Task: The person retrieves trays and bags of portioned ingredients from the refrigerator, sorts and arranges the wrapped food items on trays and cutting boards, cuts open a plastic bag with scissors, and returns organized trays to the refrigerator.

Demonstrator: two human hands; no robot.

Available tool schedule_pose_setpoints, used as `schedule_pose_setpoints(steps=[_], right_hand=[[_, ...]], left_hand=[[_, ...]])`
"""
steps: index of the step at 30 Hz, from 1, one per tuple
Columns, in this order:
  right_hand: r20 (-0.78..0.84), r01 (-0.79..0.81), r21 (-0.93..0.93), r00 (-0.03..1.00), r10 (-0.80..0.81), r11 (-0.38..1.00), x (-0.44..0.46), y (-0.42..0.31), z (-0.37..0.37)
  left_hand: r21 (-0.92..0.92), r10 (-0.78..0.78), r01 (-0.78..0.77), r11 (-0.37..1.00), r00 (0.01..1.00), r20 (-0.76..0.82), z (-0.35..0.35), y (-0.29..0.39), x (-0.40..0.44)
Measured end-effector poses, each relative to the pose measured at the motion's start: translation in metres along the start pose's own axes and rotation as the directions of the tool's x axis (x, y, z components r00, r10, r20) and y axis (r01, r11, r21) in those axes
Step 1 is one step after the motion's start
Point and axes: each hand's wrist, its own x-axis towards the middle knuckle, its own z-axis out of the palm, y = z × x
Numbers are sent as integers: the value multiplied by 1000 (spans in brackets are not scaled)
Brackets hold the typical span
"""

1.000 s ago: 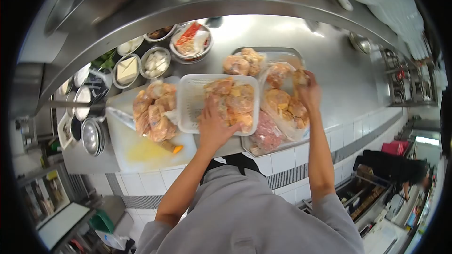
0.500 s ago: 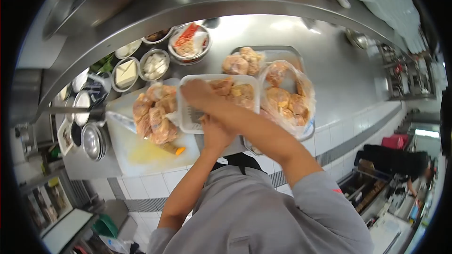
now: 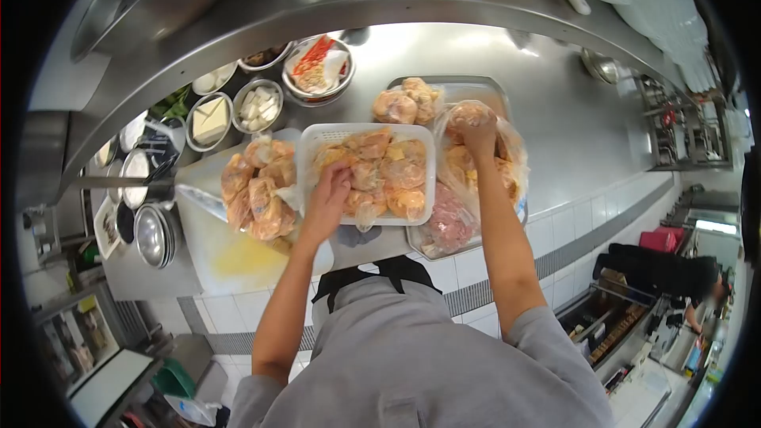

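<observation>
A white perforated plastic basket (image 3: 368,131) holds several pieces of raw chicken (image 3: 404,162), laid side by side. At its left side my left hand (image 3: 326,196) rests with loosely spread fingers touching the chicken. To the right, a clear plastic bag (image 3: 519,150) lies open with more raw chicken inside. My right hand (image 3: 479,133) reaches into that bag, its fingers around a chicken piece (image 3: 469,114) at the far end; the fingertips are partly hidden. Another pile of raw chicken (image 3: 260,186) sits on the cutting board (image 3: 238,257) left of the basket.
A metal tray (image 3: 487,93) under the bag carries more chicken and a bag of pinkish meat (image 3: 450,220). Metal bowls with white cubes (image 3: 259,108) and a yellowish block (image 3: 211,120) stand back left. A knife (image 3: 202,200) lies on the board. A steel shelf (image 3: 396,12) overhangs the counter.
My right hand has moved from the basket's left side to the bag at right, uncrossing my arms. More chicken shows in the basket's left part. My left hand has shifted left and up onto it.
</observation>
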Motion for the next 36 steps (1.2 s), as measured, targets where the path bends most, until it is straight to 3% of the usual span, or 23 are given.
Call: schedule_pose_setpoints(steps=[1, 2, 3, 4, 5, 6, 8, 11, 13, 17, 19, 20, 22, 24, 25, 26, 29, 31, 32, 34, 36], right_hand=[[-69, 62, 80, 996, -56, 995, 5, 9, 13], [-101, 90, 122, 992, -77, 988, 6, 12, 12], [-134, 120, 163, 986, -98, 979, 7, 13, 11], [171, -158, 418, 981, 93, 895, 9, 7, -5], [493, -464, 541, 851, 183, 701, 11, 3, -19], [495, -461, 546, 851, 175, 700, 10, 6, -27], [448, -433, 435, 865, 228, 789, 4, 8, -45], [378, -338, 465, 911, 162, 818, -23, -1, -85], [165, -110, 332, 985, 56, 937, -39, -4, -101], [53, 20, 346, 998, -40, 938, -58, -23, -121], [9, 108, 523, 991, -132, 845, -60, -33, -133], [9, 106, 523, 991, -130, 846, -62, -43, -137], [97, 89, 764, 963, -250, 640, -73, -68, -143], [247, 25, 805, 894, -373, 593, -94, -117, -145], [200, 247, 701, 832, -517, 669, -103, -118, -124], [252, 248, 722, 775, -579, 646, -117, -145, -114], [401, 365, 614, 620, -674, 700, -157, -197, -75], [404, 587, 398, 578, -709, 705, -187, -199, -12], [402, 581, 389, 591, -699, 715, -190, -198, -14], [494, 713, 246, 490, -718, 657, -195, -199, -18], [575, 395, 416, 583, -574, 819, -161, -197, -98]], left_hand=[[21, 2, -4, 1000, 998, 68, -11, 3, 6], [187, 94, -103, 977, 994, 56, -17, 9, 10], [197, 88, -95, 976, 995, 47, -23, 16, 15], [241, 90, -113, 964, 990, 104, -27, 26, 21], [281, 91, -134, 950, 983, 162, -29, 32, 28], [340, 132, -176, 924, 980, 148, -31, 32, 36], [373, 111, -158, 914, 983, 144, -38, 39, 52], [349, 41, -101, 932, 984, 174, -48, 41, 67], [292, 7, -69, 954, 978, 207, -51, 41, 70], [264, -50, -17, 964, 968, 245, -52, 42, 77], [233, -86, 26, 972, 965, 249, -56, 43, 80], [182, -100, 54, 982, 961, 257, -58, 43, 83], [136, -112, 76, 988, 952, 285, -62, 46, 85], [69, -143, 127, 990, 932, 335, -66, 56, 85], [36, -175, 173, 984, 932, 318, -65, 59, 86], [5, -212, 221, 975, 929, 304, -64, 59, 85], [-10, -133, 143, 990, 940, 313, -60, 49, 77], [-84, -187, 209, 974, 959, 212, -51, 47, 60], [-78, -185, 207, 975, 956, 226, -45, 45, 52], [174, -157, 118, 978, 961, 227, -36, 41, 42], [74, -191, 179, 981, 954, 229, -38, 44, 39]])
